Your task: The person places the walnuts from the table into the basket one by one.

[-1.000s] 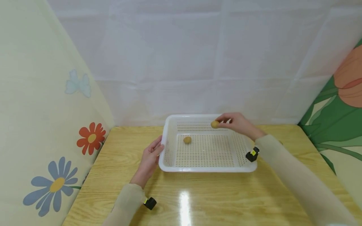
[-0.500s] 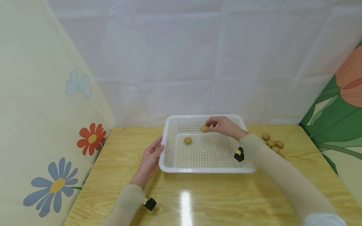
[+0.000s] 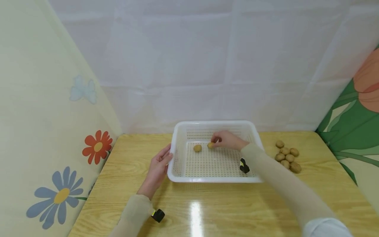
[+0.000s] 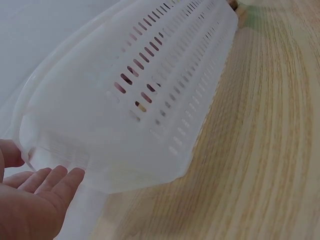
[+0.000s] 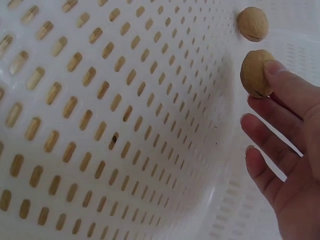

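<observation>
Lower left of centre, a black wrist camera (image 3: 158, 216) bears a yellow patch (image 3: 153, 212) too small to read. The left hand (image 3: 158, 167) clamps a white perforated plastic basket (image 3: 217, 180), mid-frame, by its rim. Brown walnuts (image 3: 290, 158) lie heaped at right on the wood-grain table (image 3: 237, 207). Inside the basket, the right hand (image 3: 228, 140) pinches a round tan walnut (image 3: 210, 145) near a second walnut (image 3: 197, 148).

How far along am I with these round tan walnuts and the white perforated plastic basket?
Early on. Done, it seems: one round tan walnut lies in the white perforated plastic basket. In hand: the right hand pinches a second walnut inside the basket, while the left hand holds the basket's left end. Remaining, apparently: the pile of walnuts on the yellow wood-grain table, right of the basket.
</observation>
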The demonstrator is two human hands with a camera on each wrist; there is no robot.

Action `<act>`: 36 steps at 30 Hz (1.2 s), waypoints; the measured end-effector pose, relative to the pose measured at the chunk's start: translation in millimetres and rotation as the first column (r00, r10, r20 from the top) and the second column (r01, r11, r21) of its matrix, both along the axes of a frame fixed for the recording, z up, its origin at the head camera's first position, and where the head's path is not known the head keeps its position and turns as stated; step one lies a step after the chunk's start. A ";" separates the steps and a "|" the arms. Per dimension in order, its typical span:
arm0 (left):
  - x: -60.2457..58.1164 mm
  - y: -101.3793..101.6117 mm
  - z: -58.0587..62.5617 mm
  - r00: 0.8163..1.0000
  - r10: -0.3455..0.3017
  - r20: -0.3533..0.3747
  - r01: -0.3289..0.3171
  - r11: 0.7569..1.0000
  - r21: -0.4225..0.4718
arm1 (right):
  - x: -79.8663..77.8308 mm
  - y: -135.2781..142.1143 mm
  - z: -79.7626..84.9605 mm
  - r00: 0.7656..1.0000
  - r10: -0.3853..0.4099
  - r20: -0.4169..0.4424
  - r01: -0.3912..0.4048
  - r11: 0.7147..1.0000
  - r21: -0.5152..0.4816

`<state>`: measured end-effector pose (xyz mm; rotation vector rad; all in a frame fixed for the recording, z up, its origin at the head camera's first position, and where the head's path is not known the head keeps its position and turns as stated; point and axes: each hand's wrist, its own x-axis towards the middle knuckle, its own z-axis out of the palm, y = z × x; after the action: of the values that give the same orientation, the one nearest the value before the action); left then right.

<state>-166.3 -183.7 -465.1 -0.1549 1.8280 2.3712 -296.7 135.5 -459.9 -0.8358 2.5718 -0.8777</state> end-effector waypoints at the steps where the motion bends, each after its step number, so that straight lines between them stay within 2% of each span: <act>1: 0.2 0.6 -0.5 1.000 0.000 0.001 0.000 1.000 0.005 | 0.1 0.0 -1.2 1.000 -0.002 0.010 0.002 1.000 0.004; 12: -1.1 0.8 -2.0 1.000 -0.011 -0.004 0.011 1.000 0.014 | -1.9 -5.2 -2.0 0.999 0.009 0.032 -0.011 0.999 0.050; 18: -1.5 0.4 -2.9 1.000 -0.009 0.001 0.009 1.000 0.014 | -0.9 -4.0 3.7 0.999 0.031 -0.006 -0.031 0.998 0.047; 22: -1.9 1.3 -1.8 1.000 -0.001 0.006 0.001 1.000 0.002 | 0.9 2.5 12.4 1.000 0.022 -0.015 -0.022 1.000 0.000; 29: -1.6 2.2 -1.8 1.000 0.008 -0.007 -0.008 1.000 -0.017 | 8.8 23.8 40.4 0.999 0.000 -0.053 -0.002 0.999 -0.033; 36: -1.5 3.3 -0.6 1.000 0.005 0.000 -0.005 1.000 -0.014 | 21.6 55.3 63.8 0.995 -0.066 -0.072 0.060 0.995 -0.075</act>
<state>-167.7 -180.4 -465.7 -0.1608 1.8468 2.3624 -275.1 190.8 -396.1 -0.8263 2.6580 -0.9811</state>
